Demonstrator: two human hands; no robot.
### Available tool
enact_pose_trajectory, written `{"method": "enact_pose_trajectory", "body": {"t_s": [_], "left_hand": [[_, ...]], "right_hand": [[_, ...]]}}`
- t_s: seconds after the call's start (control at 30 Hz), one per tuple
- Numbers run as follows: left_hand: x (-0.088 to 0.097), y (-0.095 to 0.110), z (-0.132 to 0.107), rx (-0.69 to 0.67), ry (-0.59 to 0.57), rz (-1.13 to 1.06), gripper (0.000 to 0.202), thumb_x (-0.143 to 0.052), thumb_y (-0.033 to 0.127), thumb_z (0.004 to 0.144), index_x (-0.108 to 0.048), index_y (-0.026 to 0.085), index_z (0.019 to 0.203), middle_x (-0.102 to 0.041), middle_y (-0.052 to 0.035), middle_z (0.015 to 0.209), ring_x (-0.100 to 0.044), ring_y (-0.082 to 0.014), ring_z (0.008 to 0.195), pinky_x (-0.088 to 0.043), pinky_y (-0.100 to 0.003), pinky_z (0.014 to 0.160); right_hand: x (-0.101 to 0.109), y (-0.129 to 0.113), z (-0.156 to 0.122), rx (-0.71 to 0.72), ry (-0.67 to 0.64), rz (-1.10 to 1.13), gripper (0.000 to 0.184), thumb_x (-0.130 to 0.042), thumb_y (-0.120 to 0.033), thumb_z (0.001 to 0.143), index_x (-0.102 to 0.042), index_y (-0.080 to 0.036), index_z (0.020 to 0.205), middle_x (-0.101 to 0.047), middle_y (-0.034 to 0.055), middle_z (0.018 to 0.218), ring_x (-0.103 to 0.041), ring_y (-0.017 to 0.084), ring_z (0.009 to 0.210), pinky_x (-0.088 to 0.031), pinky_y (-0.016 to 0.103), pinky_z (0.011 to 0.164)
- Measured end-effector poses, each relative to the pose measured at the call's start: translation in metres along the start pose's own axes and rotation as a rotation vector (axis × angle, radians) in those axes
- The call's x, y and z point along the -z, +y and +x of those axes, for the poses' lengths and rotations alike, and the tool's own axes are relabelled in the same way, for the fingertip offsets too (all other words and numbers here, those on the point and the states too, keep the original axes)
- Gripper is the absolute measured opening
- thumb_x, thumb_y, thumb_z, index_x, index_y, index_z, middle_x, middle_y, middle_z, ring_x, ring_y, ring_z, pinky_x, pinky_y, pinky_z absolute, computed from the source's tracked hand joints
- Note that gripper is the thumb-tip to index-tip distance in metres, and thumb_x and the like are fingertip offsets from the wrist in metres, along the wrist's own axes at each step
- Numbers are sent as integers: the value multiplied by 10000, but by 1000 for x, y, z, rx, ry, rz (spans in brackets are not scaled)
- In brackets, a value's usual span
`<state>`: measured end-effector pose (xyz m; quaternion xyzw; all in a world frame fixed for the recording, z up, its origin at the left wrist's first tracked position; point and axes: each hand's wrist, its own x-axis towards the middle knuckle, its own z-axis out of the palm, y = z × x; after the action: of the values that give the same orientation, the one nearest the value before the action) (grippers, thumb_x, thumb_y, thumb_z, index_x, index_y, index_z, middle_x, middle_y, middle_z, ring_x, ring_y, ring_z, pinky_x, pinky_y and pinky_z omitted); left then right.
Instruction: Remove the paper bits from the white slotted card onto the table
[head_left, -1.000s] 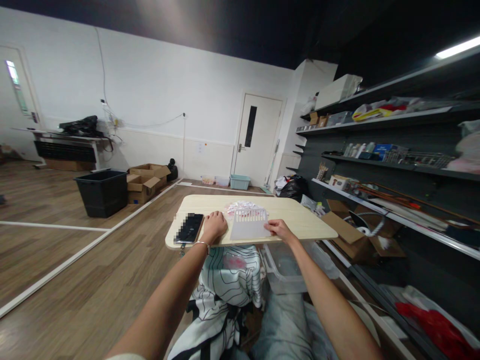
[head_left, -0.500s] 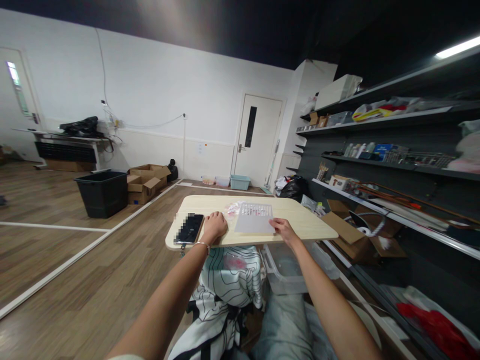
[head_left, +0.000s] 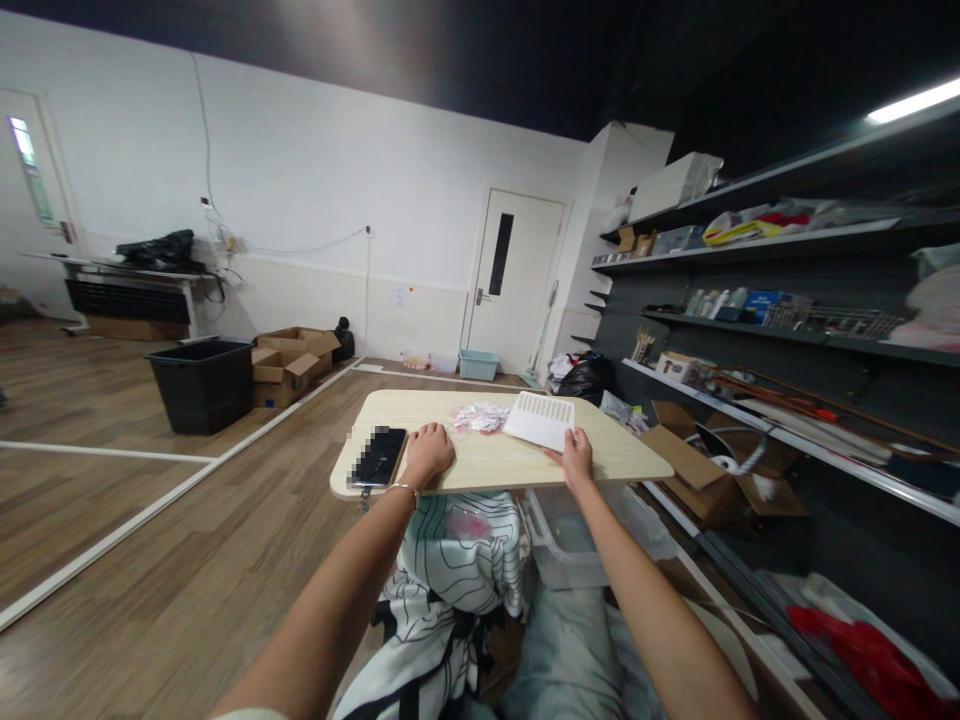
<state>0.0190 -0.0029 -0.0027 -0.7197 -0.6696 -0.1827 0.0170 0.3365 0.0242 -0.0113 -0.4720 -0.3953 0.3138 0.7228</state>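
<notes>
My right hand (head_left: pixel 576 458) pinches the lower right corner of a thin white sheet with rows of slots (head_left: pixel 536 422) at its far end. The sheet is tilted over the right half of a small pale wooden table (head_left: pixel 622 450). To its left lies a heap of small white and pinkish pieces (head_left: pixel 480 418), too small to make out singly. My left hand (head_left: pixel 430 452) rests palm down at the table's near edge, fingers lying on the top with nothing in them. Just left of it is a dark phone (head_left: pixel 381 457), partly blurred out.
A clear plastic box (head_left: pixel 566 545) stands below the table's near edge. On the right are dark shelves (head_left: pixel 750 380) with boxes and bags, and an open cardboard box (head_left: pixel 697 465). A black bin (head_left: pixel 202 390) and cardboard boxes (head_left: pixel 289 365) stand on the floor at left.
My right hand has moved right and tilted the white slotted sheet, uncovering the heap of small pieces. My left hand has stayed in place.
</notes>
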Motion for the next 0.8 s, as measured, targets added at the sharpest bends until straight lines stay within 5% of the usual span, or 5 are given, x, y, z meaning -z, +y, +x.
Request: {"method": "enact_pose_trajectory", "body": {"t_s": [0.23,0.37,0.57,0.8], "left_hand": [[-2,0,1,5,5,-5,464,-266,298,1026,-627,114,1251,-632,-187,1392,-564,-319,1290,-394,-467,1071],[-3,0,2,5,-1,-3,465,-265,298,1026,-628,117,1254,-628,-190,1395,-563,-317,1290,-392,-465,1071],[-4,-1,3,10,-6,4,467,-270,297,1024,-631,124,1265,-621,-193,1406,-558,-318,1299,-390,-468,1075],[-3,0,2,13,-6,-7,479,-267,304,1025,-636,119,1268,-622,-201,1404,-560,-323,1298,-402,-474,1072]], "right_hand": [[1,8,7,49,69,-38,319,-602,-455,825,-527,-252,1059,-619,85,1152,-629,251,1081,-680,411,726],[1,11,6,76,2,-48,369,-605,-393,809,-527,-252,1142,-605,104,1259,-627,258,1133,-669,433,797],[2,13,5,120,-151,-127,321,-633,-349,752,-585,-228,1046,-658,89,1152,-652,243,1058,-659,435,825],[1,8,1,65,-160,-107,296,-654,-295,709,-642,-210,993,-716,84,1067,-690,255,976,-681,425,733]]}}
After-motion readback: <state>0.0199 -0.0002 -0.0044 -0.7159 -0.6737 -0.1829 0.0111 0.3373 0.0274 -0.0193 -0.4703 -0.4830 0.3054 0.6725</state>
